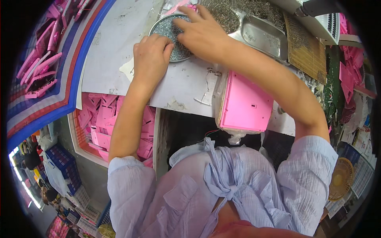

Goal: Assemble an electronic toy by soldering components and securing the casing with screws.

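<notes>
A round metal tin [152,28] full of small shiny metal pieces, apparently screws or springs, rests on the white worktable. At its near left side is my left hand [151,57], fingers curled down into the tin; what they hold, if anything, is hidden. My right hand [204,37] reaches over the tin's right side with fingers spread, the fingertips above the pieces and the far rim. Behind the tin lies a small pink part [189,8], partly covered by that hand. Below my right forearm, a pink plastic panel [248,104] lies on a clear plastic wrapping at the table's near edge.
Right of the tin stand a steel tray [265,35], a heap of small metal parts [222,15] and a brown board [305,51]. Pink panels fill an opening [105,123] below the table. A striped blue-edged sheet [71,71] holding pink parts hangs at left.
</notes>
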A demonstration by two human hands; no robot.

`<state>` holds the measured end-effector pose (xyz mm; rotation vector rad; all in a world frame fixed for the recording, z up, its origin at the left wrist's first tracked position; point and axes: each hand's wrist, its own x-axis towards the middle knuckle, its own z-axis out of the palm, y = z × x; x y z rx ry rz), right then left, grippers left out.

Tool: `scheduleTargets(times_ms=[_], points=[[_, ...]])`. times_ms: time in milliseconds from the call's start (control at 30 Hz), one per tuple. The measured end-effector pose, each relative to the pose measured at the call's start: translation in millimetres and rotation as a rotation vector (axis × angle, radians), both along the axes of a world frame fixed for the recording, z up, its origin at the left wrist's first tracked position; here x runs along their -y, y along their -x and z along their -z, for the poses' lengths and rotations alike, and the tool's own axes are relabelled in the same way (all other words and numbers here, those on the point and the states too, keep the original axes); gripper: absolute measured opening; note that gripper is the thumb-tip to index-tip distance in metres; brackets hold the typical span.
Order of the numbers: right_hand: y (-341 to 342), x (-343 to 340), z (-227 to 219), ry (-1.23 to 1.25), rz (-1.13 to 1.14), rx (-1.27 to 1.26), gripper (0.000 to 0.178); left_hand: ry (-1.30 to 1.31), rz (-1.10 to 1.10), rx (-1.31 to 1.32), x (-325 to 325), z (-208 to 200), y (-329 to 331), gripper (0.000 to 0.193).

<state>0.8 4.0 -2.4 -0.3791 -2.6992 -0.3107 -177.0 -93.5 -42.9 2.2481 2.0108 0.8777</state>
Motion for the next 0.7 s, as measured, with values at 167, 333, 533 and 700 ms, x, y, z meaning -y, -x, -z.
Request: scheduleTargets(times_ms=[167, 333, 533, 700], points=[[18.5, -13.1, 18.6, 0.257, 0.073, 0.147, 0.023, 0.092, -0.052, 0.56, 24.3, -9.8, -23.4, 0.008], [27.9, -23.8, 27.2, 0.166, 0.086, 0.122, 0.023, 0.196, 0.113, 0.84, 41.1, -13.2, -73.8, 0.012], [19.4, -20.1, 4.4, 0.133, 0.047, -0.027, 0.024, 0.235, 0.19, 0.559, 29.8, -16.0, -111.8, 0.017], [-64.5, -10.9, -44.7, 0.392, 0.142, -0.094, 0.013, 0.345, 0.198, 0.588, 28.5, -25.8, -127.0, 0.017]])
